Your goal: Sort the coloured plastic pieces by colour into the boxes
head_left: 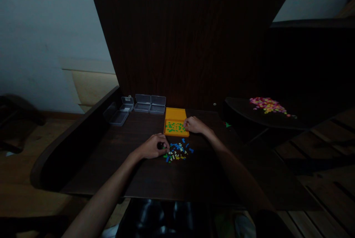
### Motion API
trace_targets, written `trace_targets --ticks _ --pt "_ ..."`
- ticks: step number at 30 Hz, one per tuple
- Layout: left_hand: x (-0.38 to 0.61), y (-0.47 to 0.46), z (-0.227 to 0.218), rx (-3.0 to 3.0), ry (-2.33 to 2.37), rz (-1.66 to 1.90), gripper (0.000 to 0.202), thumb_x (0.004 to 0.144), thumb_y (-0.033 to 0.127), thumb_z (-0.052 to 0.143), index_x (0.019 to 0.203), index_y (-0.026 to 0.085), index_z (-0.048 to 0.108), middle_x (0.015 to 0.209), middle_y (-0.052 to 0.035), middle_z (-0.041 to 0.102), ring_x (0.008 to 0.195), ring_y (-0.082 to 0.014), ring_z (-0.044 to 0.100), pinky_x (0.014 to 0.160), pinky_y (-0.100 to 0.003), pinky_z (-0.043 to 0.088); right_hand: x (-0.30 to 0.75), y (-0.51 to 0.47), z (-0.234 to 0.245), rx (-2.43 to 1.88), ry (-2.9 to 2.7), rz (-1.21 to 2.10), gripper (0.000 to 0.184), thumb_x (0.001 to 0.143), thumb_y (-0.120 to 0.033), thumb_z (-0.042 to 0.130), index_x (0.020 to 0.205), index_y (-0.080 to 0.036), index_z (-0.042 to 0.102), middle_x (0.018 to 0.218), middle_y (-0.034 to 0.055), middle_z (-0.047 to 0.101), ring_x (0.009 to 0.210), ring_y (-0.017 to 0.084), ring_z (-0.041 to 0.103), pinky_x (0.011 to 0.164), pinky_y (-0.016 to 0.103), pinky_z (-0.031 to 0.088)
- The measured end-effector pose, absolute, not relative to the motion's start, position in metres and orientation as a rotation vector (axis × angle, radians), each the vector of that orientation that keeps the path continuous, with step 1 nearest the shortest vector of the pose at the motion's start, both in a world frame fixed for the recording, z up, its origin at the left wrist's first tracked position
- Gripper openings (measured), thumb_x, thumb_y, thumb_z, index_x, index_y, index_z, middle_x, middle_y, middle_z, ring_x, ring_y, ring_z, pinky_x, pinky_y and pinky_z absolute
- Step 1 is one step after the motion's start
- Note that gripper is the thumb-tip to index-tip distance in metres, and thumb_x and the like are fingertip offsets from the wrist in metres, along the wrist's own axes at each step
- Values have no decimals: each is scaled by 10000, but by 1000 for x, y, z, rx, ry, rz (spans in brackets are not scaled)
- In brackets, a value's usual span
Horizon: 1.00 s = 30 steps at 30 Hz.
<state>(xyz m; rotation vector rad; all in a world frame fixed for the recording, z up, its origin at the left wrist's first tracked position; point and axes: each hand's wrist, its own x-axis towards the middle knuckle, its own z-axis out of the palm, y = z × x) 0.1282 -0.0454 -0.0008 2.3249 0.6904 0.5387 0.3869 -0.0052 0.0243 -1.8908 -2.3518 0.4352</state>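
Note:
A small heap of coloured bits (179,151), blue, yellow, white and green, lies on the dark wooden table (133,171). My left hand (154,146) rests at the heap's left edge with its fingers curled in a pinch; what they hold is too small to name. An open orange box (175,121) holds green bits in its near half. My right hand (194,124) hovers at that box's right edge, fingers curled together; anything inside them is hidden.
Several clear plastic cases (149,104) stand open at the table's back left, one more (119,117) nearer the left rim. A pile of pink and yellow bits (266,105) lies on a dark shelf to the right. A tall dark panel rises behind the table.

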Motion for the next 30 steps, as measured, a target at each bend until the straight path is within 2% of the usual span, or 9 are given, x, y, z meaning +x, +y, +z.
trace_targets --ticks 6,11,16,23,30 --pt "127 -43 -2 2344 720 538 103 777 233 635 829 163 691 819 -47 648 800 -164 573 747 -269 441 389 -13 35 -1782 -2309 407 199 794 -135 536 878 -122 716 711 29 662 604 103 537 554 196 333" --pt "126 -42 -3 2380 816 541 92 729 149 603 815 165 632 801 -24 639 765 -161 568 762 -282 440 378 -34 39 -1475 -2339 656 205 802 -167 552 911 -115 717 575 -37 525 523 82 436 519 186 300" --pt "126 -43 -4 2383 862 563 178 699 123 584 869 174 595 803 -15 611 770 -165 565 723 -272 443 356 -56 29 -1315 -2486 776 218 768 -139 609 952 -150 724 565 -57 504 522 76 429 533 181 300" --pt "125 -41 -4 2461 908 607 90 737 176 592 826 178 583 800 -27 599 788 -181 559 730 -287 438 333 -69 27 -1324 -2617 619 224 779 -130 611 960 -195 726 652 -26 616 585 96 499 602 198 333" --pt "125 -39 -6 2499 908 613 40 789 176 563 786 182 602 799 -31 600 804 -181 552 743 -287 435 328 -72 22 -1408 -2652 452 187 837 -233 590 967 -223 724 809 28 703 731 157 600 672 236 387"
